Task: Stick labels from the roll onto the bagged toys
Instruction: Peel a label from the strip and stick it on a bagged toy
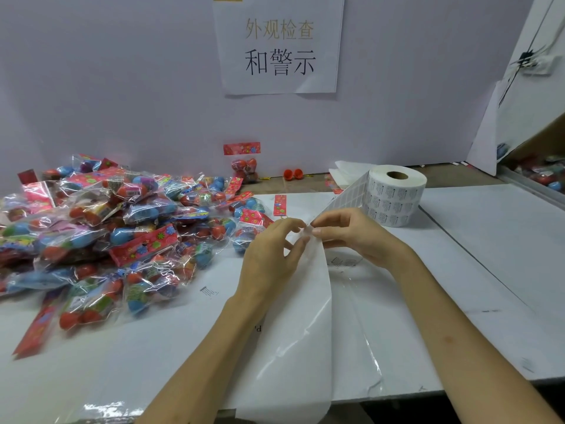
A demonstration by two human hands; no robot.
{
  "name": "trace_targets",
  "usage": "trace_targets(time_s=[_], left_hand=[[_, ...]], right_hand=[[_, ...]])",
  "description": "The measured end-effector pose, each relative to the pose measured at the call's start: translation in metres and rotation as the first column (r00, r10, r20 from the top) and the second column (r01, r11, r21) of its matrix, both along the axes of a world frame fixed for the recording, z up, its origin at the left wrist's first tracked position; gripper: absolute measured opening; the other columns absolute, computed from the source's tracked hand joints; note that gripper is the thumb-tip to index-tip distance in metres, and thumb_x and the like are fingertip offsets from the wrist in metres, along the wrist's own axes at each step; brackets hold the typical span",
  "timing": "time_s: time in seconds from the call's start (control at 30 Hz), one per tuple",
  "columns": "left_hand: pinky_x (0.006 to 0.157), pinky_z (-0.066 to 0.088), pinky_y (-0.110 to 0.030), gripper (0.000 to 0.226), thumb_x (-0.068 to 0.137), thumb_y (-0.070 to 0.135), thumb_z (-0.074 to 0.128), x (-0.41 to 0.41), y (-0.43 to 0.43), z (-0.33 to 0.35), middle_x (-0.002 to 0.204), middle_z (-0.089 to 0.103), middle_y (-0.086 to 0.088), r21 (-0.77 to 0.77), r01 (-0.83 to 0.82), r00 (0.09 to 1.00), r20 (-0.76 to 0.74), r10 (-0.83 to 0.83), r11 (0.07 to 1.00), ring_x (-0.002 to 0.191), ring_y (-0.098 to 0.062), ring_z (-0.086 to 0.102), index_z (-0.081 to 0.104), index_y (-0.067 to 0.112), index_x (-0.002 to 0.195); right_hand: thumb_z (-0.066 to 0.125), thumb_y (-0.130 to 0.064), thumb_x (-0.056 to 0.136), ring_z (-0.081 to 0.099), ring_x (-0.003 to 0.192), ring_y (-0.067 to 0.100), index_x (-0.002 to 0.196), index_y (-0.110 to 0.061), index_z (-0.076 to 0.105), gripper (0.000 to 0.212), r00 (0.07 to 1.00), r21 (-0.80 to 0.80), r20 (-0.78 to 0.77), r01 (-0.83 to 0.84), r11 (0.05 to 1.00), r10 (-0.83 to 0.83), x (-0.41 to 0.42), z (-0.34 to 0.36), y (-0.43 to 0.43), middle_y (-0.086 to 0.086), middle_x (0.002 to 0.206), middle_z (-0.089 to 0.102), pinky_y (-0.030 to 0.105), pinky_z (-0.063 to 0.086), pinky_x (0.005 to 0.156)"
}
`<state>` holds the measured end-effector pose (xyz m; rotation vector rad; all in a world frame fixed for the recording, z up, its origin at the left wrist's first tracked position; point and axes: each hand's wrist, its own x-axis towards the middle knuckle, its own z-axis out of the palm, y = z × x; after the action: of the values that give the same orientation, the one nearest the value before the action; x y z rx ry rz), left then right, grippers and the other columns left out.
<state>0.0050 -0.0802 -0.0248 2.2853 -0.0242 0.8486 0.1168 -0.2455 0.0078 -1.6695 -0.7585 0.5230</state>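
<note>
Left hand (272, 255) and right hand (351, 237) together over mid-tabletop, fingertips almost meeting. Both pinching white backing strip (293, 316) at its bend, thumb against forefinger on each side. Too small to tell whether a single label is lifted between the fingertips.

Strip running up and right from the pinch to white label roll with cardboard core (394, 197), grid of small printed labels showing on that stretch. Roll standing on end on white tabletop (474, 240), just behind right hand. Rest of strip hanging toward the camera between both forearms, glossy, reaching past the tabletop's near edge.

Pile of clear bags of coloured plastic egg toys with red flowered header cards (107, 228) heaped on left of tabletop, near left hand but apart from it. One more bagged toy (244, 163) upright against the back wall. Two orange egg halves (293, 173) beside it on the right. Loose red header card (279, 205) flat between pile and roll.

Small printed labels stuck straight onto the tabletop: one (209, 291) left of left forearm, one (342, 261) under right wrist. Clear plastic film (360, 316) flat under right forearm. Folded white paper (345, 169) behind the roll.

White paper sign with Chinese characters (279, 44) on the wall above. More bagged toys (544, 175) at far right edge, partly cut off.
</note>
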Motion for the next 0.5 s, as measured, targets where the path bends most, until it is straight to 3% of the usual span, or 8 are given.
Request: trace_targets(time_s=[0.33,0.5], left_hand=[[0.064,0.056,-0.035,0.015,0.096,0.034,0.070,0.002,-0.007,0.000,0.092,0.076,0.008,0.045,-0.103,0.995,-0.003,0.104,0.994,0.066,-0.014,0.066,0.073,0.024,0.106],[0.061,0.047,-0.020,0.013,0.092,0.032,0.075,0.011,-0.009,0.002,0.091,0.076,0.005,0.112,-0.081,0.997,0.001,0.082,0.990,0.066,-0.009,0.059,0.075,0.022,0.102]], right_hand=[[0.080,-0.011,0.085,0.074,0.096,0.022,0.095,-0.013,0.081,0.011,0.981,-0.073,0.194,0.033,0.997,-0.018,0.002,0.002,-0.005,0.005,0.093,0.078,0.040,0.058,0.095],[0.080,-0.008,0.084,0.074,0.093,0.015,0.092,-0.022,0.083,0.017,0.975,-0.140,0.221,0.025,0.990,0.007,0.006,0.003,-0.013,0.001,0.090,0.079,0.028,0.057,0.089]])
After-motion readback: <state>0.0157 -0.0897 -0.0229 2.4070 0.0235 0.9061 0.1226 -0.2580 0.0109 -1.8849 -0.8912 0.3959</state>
